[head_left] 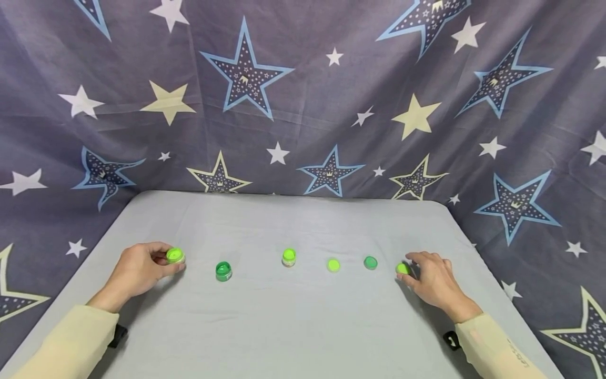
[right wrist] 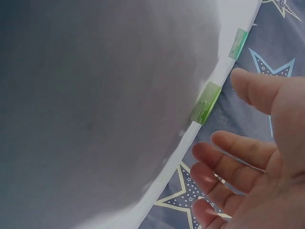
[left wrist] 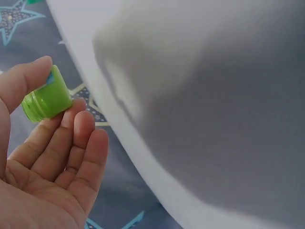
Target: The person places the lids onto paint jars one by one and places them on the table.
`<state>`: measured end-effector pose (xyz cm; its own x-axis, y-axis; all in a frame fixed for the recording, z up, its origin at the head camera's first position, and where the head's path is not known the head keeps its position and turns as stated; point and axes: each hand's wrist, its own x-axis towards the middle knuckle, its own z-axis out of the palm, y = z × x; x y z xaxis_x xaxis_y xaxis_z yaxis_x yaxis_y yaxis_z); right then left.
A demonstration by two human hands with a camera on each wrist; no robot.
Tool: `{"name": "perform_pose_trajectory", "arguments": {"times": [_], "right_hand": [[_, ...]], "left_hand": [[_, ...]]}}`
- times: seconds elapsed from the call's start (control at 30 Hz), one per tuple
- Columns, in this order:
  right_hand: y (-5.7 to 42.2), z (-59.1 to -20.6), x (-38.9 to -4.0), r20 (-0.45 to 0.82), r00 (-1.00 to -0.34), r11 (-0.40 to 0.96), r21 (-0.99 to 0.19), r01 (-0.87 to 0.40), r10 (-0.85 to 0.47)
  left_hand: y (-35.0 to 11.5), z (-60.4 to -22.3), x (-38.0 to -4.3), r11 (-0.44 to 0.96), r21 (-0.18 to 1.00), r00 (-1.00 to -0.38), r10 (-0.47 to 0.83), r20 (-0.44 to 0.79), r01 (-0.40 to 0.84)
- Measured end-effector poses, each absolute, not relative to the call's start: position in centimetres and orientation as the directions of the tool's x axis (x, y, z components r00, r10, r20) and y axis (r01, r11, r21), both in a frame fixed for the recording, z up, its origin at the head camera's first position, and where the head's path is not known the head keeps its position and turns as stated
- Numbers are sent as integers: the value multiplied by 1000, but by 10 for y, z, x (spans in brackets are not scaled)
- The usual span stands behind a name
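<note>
My left hand (head_left: 142, 266) pinches a small lime-green jar (head_left: 175, 256) between thumb and fingertips at the left of the table. In the left wrist view the jar (left wrist: 50, 98) sits between the thumb and the fingers, its ridged rim showing. My right hand (head_left: 433, 276) is around a lime-green lid (head_left: 402, 268) at the right. The right wrist view shows that lid (right wrist: 206, 103) lying on the table, with thumb and fingers spread apart from it. A dark green jar (head_left: 223, 271) stands to the right of my left hand.
Another lime-green jar (head_left: 289, 257) stands mid-table. To its right lie a lime-green lid (head_left: 333, 265) and a dark green lid (head_left: 371, 262), in a row toward my right hand. The grey-covered table (head_left: 303, 326) ends at a star-patterned curtain (head_left: 303, 126).
</note>
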<state>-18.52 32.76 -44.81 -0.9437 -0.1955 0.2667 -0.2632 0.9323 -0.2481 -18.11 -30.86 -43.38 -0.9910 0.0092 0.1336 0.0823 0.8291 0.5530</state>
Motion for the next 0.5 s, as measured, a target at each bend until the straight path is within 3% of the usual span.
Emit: {"name": "perform_pose_trajectory", "arguments": {"times": [0.5], "right_hand": [[325, -450, -188, 253, -942, 938, -211, -274, -218]], "left_hand": [[-283, -417, -167, 805, 579, -982, 22, 186, 128]]}}
